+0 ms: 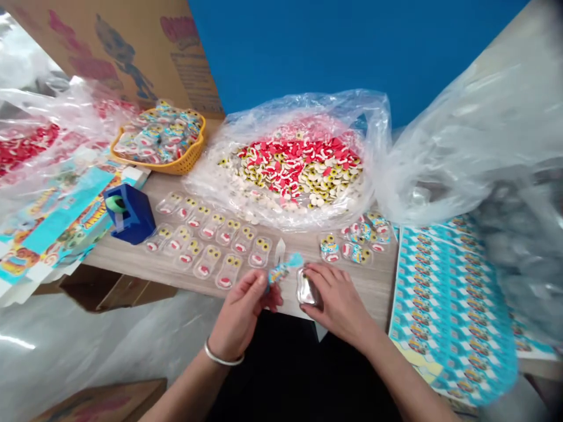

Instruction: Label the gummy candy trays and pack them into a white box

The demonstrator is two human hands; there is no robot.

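My left hand (pixel 248 308), with a bangle on its wrist, pinches a small blue printed sticker (pixel 279 272) between thumb and fingers. Just to the right, my right hand (pixel 336 296) grips a small shiny silver case (pixel 307 288) with a waisted outline, near the table's front edge. Beyond my left hand lie rows of clear waisted cases (pixel 207 261) holding yellow-rimmed eyes and red mouth pieces. More cases, with blue stickers on them (pixel 353 252), are grouped beyond my right hand.
An open plastic bag of red, white and yellow pieces (pixel 299 170) stands at the back. A yellow basket (pixel 189 158) holds finished-looking packs. A blue tape dispenser (pixel 132 214) sits left. Sticker sheets (pixel 444 310) lie right, near grey plastic bags (pixel 519 252).
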